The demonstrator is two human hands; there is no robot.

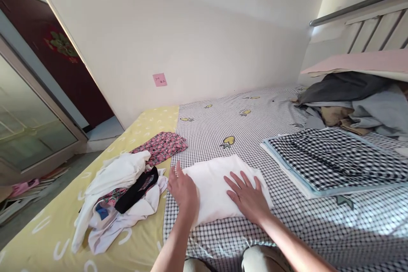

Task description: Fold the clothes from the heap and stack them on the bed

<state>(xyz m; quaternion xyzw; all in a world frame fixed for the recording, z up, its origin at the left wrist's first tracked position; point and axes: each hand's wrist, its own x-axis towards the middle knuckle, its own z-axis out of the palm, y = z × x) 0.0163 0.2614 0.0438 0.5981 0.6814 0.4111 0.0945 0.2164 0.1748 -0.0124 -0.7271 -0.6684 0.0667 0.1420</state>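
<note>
A white folded garment (212,182) lies flat on the checked bed sheet (207,131), right in front of my knees. My left hand (183,187) is at its left edge, fingers apart and raised a little, gripping nothing. On the right part of the cloth rests my right hand (247,193), palm down with its fingers spread. Parts of the garment under both hands are hidden, so its exact kind cannot be made out.
Left of the garment is a loose heap of white clothes (119,174) with a black strip of cloth (137,191) and a pink patterned garment (162,146). To the right lie folded black-and-white checked cloth (338,157) and a grey clothes pile (376,104). A white wall (191,29) stands behind.
</note>
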